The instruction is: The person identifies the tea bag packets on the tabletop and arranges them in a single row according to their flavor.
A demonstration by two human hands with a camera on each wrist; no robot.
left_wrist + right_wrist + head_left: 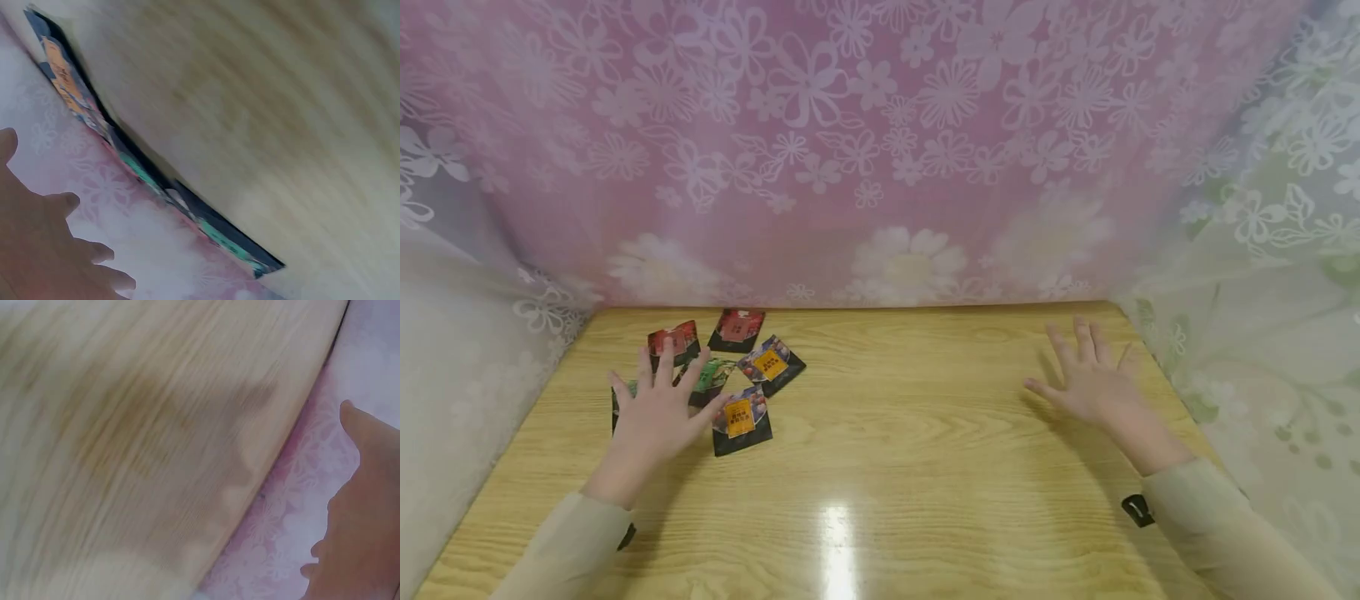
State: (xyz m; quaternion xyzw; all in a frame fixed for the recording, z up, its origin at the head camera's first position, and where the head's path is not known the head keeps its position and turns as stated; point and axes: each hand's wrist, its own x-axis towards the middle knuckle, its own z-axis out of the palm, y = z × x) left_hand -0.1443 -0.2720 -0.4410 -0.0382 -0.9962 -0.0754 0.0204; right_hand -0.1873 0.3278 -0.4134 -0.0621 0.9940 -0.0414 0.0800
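Note:
Several small flat sachets with black borders lie on the left part of the table. A red sachet (673, 338) and another red sachet (737, 329) are at the back. In front of them are a green sachet (711, 375), a sachet with an orange label (771, 365) and a second orange-labelled sachet (741, 419). My left hand (658, 417) hovers over the group with spread fingers, holding nothing and partly covering another green sachet (231, 240). Over the right side of the table, my right hand (1093, 387) is held with fingers spread, its shadow below, gripping nothing.
The wood-grain table (910, 467) has a bright light reflection near its front. A pink flowered curtain (865, 167) hangs along the back edge, and pale flowered cloth (1262, 275) closes off both sides. A black strap piece (1138, 510) shows by the right sleeve.

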